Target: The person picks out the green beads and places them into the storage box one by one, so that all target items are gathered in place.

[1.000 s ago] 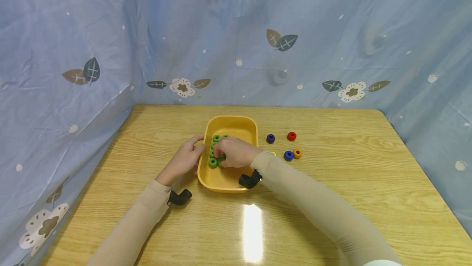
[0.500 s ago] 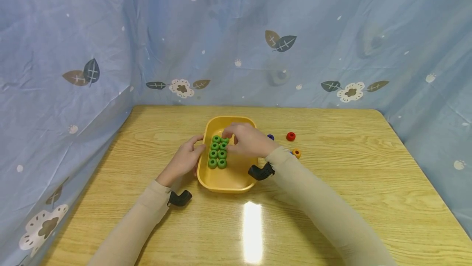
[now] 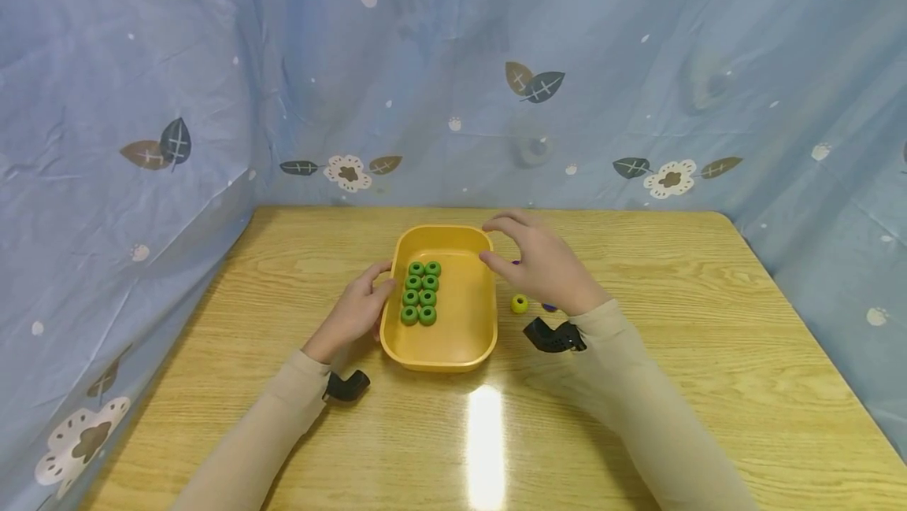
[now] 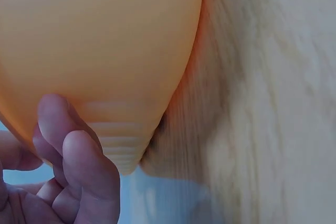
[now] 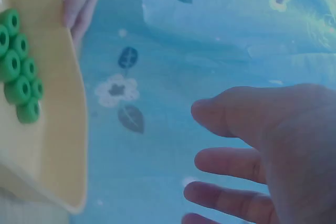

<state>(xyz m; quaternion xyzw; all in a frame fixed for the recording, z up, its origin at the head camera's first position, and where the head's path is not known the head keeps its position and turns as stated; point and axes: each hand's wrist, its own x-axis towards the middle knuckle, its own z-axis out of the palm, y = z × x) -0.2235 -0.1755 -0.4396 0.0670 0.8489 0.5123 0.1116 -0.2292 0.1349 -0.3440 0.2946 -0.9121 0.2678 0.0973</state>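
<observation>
A yellow plastic bin (image 3: 471,363) stands mid-table. Several green ring-shaped beads (image 3: 428,298) lie inside it, in two columns along its left side. My left hand (image 3: 354,310) grips the bin's left wall, thumb at the rim and curled fingertips (image 4: 86,156) against the outer side. Just off the bin's right edge, my right hand (image 3: 549,263) hovers with fingers spread and nothing between them, as the right wrist view also shows. Under it lie a yellow bead (image 3: 520,304) and a blue bead (image 3: 549,308), the blue one mostly hidden.
The wooden table (image 3: 673,298) reaches back to a blue patterned cloth (image 3: 425,101), which hangs behind and at both sides. Black wrist mounts (image 3: 555,335) stick out under both forearms. A sliver of a purple bead (image 3: 516,263) shows by the right hand.
My right hand has let go of the green beads, lifted out of the bin and moved right over its edge, fingers spreading. The left hand stays on the bin.
</observation>
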